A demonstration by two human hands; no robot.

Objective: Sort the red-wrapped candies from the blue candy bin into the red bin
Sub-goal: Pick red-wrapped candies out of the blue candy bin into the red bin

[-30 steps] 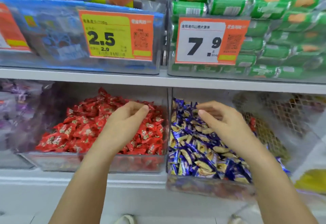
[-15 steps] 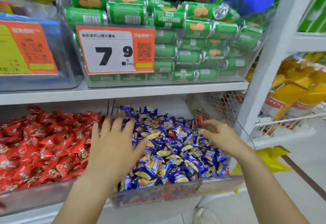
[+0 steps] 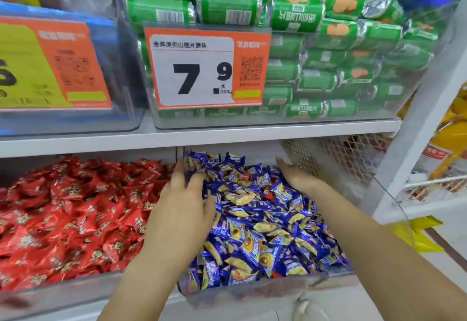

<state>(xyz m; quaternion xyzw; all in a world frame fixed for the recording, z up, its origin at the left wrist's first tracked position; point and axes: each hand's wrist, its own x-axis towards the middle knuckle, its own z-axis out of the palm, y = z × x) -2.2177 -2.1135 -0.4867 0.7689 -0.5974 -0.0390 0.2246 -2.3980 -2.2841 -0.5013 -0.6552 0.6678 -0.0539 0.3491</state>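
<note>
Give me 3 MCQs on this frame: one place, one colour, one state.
1. Where is the red bin relative to the blue bin?
A. Left
B. Right
C. Shelf above

2. What colour are the packs behind the 7.9 tag?
A. Purple
B. Green
C. White

3. How is the left hand?
A. Fist at the shelf edge
B. Pinching the tag
C. Fingers straight on the blue candies

Key: 1 A, the bins sit side by side, red on the left. 2 B, green wrappers fill that upper bin. 3 C, its fingers lie flat at the pile's left edge.
</note>
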